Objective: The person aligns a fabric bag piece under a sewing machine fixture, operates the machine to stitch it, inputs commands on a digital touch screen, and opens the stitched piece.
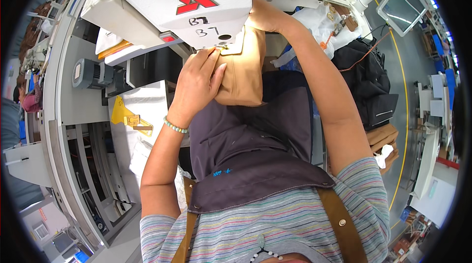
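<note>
A tan boxy bag piece [241, 78] with stitched seams is under the white sewing machine head [191, 22], its near end hanging above my lap. My left hand [199, 78] holds the bag's left side, fingertips close to the needle area and the thumb lying along the material. A bright light falls on the flap edge there. On the far right side, my right hand [265, 16] reaches to the bag's upper end. The machine head hides most of its fingers, so their grip is not visible.
At left, a white surface carries a yellow template [119, 110]; a grey motor [88, 73] sits beyond it. On the right are a clear plastic bag [314, 22], black bags [361, 76] and folded tan pieces [383, 140]. A framed clear panel [403, 5] stands at far right.
</note>
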Demonstrator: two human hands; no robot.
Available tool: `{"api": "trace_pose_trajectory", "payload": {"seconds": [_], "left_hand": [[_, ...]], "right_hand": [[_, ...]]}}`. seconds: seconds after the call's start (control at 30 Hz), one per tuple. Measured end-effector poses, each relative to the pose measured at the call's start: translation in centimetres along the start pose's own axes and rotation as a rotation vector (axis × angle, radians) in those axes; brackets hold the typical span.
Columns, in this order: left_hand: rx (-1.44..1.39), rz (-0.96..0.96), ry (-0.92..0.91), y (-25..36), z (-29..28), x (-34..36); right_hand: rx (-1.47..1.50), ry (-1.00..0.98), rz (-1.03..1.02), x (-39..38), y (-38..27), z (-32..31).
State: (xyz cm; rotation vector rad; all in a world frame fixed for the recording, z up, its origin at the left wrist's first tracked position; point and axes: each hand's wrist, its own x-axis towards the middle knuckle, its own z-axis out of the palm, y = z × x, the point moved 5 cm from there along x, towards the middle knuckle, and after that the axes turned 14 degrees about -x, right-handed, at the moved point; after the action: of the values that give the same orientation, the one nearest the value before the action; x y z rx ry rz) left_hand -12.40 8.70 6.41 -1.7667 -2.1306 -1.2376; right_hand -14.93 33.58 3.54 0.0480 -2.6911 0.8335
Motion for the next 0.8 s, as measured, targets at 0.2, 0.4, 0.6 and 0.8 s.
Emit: {"api": "trace_pose_trajectory", "payload": {"seconds": [0.2, 0.4, 0.6, 0.8], "left_hand": [[0.035, 0.006, -0.005, 0.9, -0.2, -0.2], [0.058, 0.009, 0.000, 1.7, -0.1, -1.4], [0.049, 0.022, 0.037, 2.6, -0.2, -2.2], [0.029, 0.003, 0.047, 3.2, -0.5, -3.4]], "right_hand": [[0.003, -0.014, 0.011, -1.4, -1.4, -0.4], [0.034, -0.055, 0.052, -2.4, -2.3, -0.5], [0.017, -0.114, 0.047, -3.2, -2.6, -0.5], [0.082, -0.172, 0.061, -4.1, -5.7, -1.0]]}}
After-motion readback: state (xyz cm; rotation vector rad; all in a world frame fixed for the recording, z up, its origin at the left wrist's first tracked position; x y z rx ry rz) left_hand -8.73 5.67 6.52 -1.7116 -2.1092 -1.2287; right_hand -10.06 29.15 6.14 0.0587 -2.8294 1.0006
